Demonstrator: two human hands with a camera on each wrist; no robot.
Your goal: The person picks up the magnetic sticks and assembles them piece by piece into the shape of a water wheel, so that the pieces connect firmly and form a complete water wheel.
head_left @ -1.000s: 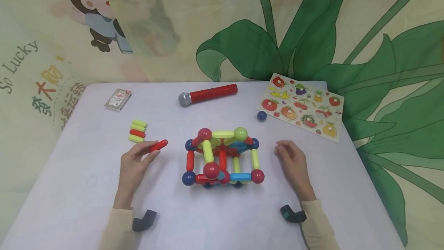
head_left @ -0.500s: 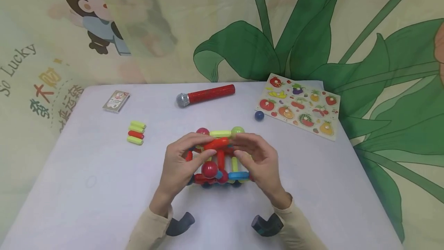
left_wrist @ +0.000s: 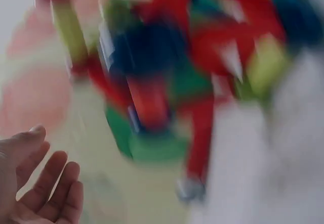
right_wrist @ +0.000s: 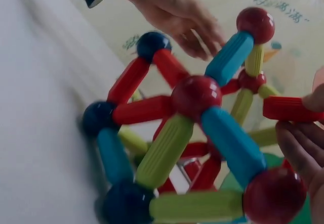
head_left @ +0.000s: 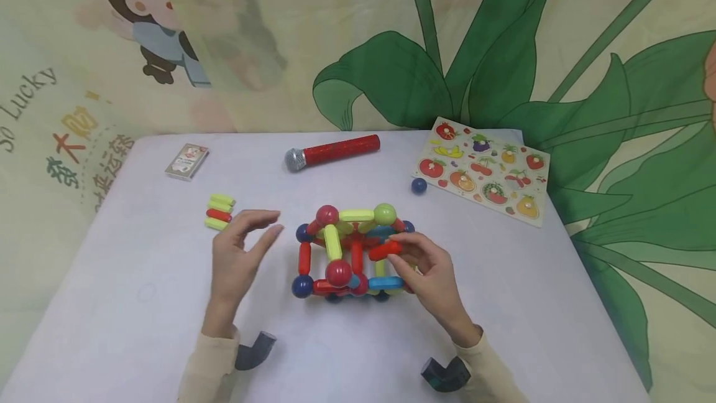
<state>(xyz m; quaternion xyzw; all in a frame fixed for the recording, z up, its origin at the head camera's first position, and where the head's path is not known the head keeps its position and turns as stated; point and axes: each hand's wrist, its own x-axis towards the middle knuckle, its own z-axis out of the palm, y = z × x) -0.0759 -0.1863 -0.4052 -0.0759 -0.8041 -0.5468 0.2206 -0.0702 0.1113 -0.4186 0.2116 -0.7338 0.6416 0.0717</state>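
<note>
A frame of coloured rods and balls (head_left: 357, 215) stands mid-table, red, yellow-green and blue rods joined by red, blue and green balls. My right hand (head_left: 433, 272) pinches a loose red rod (head_left: 385, 250) between thumb and fingers, over the frame's right side; the right wrist view shows the same red rod (right_wrist: 288, 108) beside the frame. Left of the frame, my left hand (head_left: 237, 260) holds nothing, thumb and fingers apart. In the left wrist view the left hand (left_wrist: 43, 183) is at the lower left and the frame is blurred.
Several loose rods (head_left: 219, 211) lie in a row beyond my left hand. A card box (head_left: 188, 162), a red microphone (head_left: 335, 151), a blue ball (head_left: 419, 186) and a fruit puzzle board (head_left: 482, 170) lie toward the back of the white table (head_left: 128, 278).
My left hand carried the red rod to above the frame, where the hands met. The right hand now has it, and the left has drawn back leftward without it.
</note>
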